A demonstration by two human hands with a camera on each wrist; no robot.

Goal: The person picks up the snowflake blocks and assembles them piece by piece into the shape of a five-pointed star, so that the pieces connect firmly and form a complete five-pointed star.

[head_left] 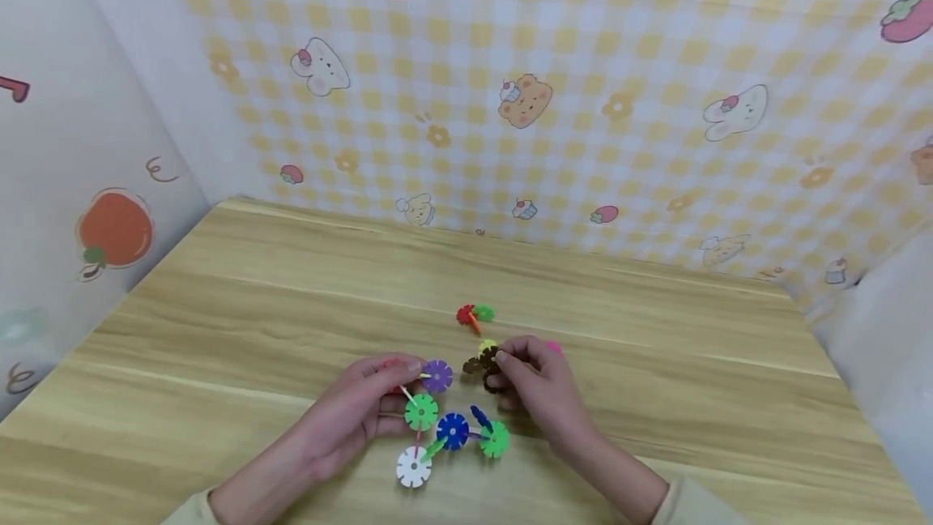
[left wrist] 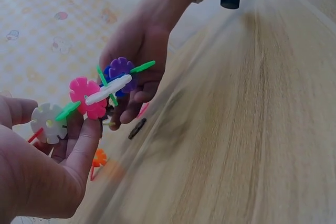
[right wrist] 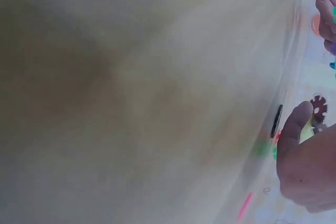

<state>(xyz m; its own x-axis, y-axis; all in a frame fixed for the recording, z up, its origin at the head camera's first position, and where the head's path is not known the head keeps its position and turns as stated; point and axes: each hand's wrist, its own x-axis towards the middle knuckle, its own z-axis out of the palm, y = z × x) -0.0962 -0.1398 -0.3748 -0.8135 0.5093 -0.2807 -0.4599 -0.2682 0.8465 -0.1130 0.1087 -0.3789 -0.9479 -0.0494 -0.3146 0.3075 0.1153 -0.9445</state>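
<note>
My left hand pinches one end of a chain of notched plastic discs. The chain includes a purple disc, a white disc, a blue disc and green discs, slotted together at angles, and hangs over the table's front part. In the left wrist view, thumb and fingers grip the chain near its pale disc. My right hand pinches a brown notched disc between thumb and fingers, apart from the chain. In the right wrist view, this brown disc shows beyond the thumb.
Past the right hand lie a yellow disc and a pink disc, both partly hidden. Farther back, a red disc, a green disc and an orange piece lie together. The wooden table meets a checked cloth behind.
</note>
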